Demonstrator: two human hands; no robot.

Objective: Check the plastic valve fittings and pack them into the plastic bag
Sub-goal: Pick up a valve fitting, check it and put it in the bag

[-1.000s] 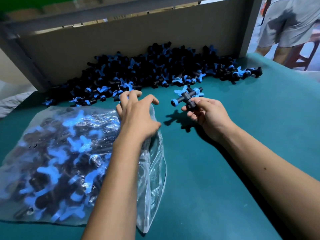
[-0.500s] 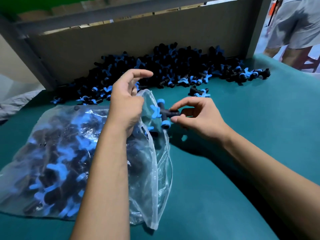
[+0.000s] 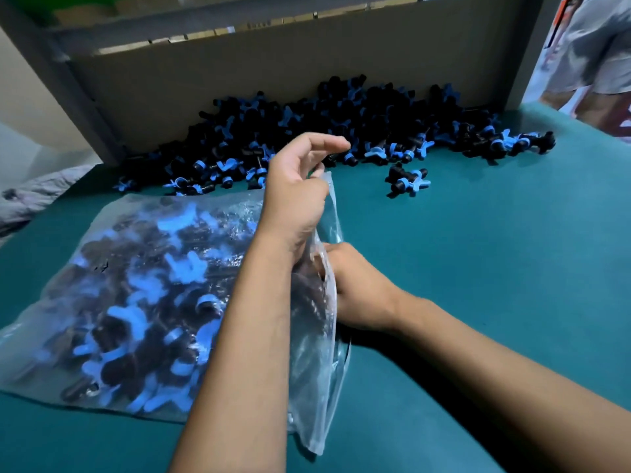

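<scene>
Clear plastic makes up the bag (image 3: 136,295), which lies on the near left of the green table (image 3: 478,302) and bulges with black and blue valve fittings. Its mouth faces right and is lifted off the table. The left hand (image 3: 297,196) pinches the top edge of the mouth between thumb and curled lower fingers and holds it up, while the forefinger sticks out loosely above. The right hand (image 3: 355,288) reaches in from the right, with its fingers pushed into the mouth of the bag; the film and the left wrist hide the fingertips, so it cannot be told whether they are curled on a fitting or spread apart.

A long heap of loose fittings (image 3: 341,128) runs along the far side of the table, against a brown cardboard wall (image 3: 273,66) set in a grey frame. Two or three stray fittings (image 3: 406,180) lie just in front of the heap, to the right of the left hand and well apart from the bag.

At the far right, past the table edge, another person (image 3: 597,49) in light clothes stands partly in view. A grey cloth (image 3: 37,196) shows at the far left, beyond the table edge.
</scene>
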